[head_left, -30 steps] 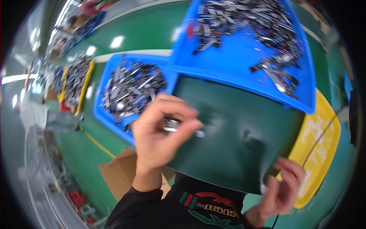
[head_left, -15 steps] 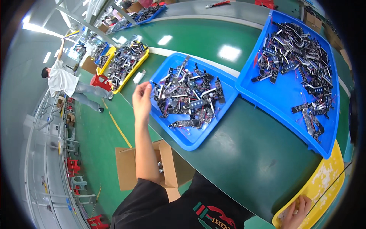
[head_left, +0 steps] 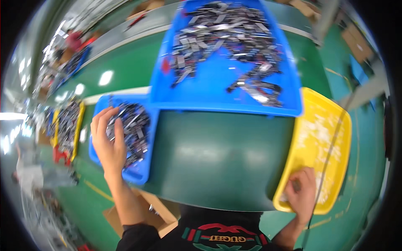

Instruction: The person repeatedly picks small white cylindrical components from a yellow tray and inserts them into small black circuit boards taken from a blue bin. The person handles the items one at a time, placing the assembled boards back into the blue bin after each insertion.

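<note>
My left hand (head_left: 109, 142) is raised over the left side of the smaller blue tray (head_left: 147, 167), its thumb and fingers apart with nothing seen between them. Small black electronic assemblies (head_left: 136, 129) with silver parts and thin wires lie heaped in that tray. At the right, my right hand (head_left: 302, 192) reaches into the near end of a yellow tray (head_left: 289, 167). Its fingers are curled toward the thumb; what they hold, if anything, cannot be made out. Small white pieces (head_left: 322, 129) are scattered over the yellow tray's bottom. Motion blurs the picture.
A larger blue tray (head_left: 209, 90) with more assemblies stands behind the green tabletop (head_left: 213, 159). An open cardboard box (head_left: 167, 219) sits below the table's near edge. A dark cable (head_left: 331, 154) crosses the yellow tray. Far left are another filled yellow tray (head_left: 78, 129) and a person (head_left: 31, 178).
The view has swung right, so trays appear further left. My left hand has gone from the smaller blue tray's rim to above it. My right hand stays at the yellow tray, now showing curled fingers.
</note>
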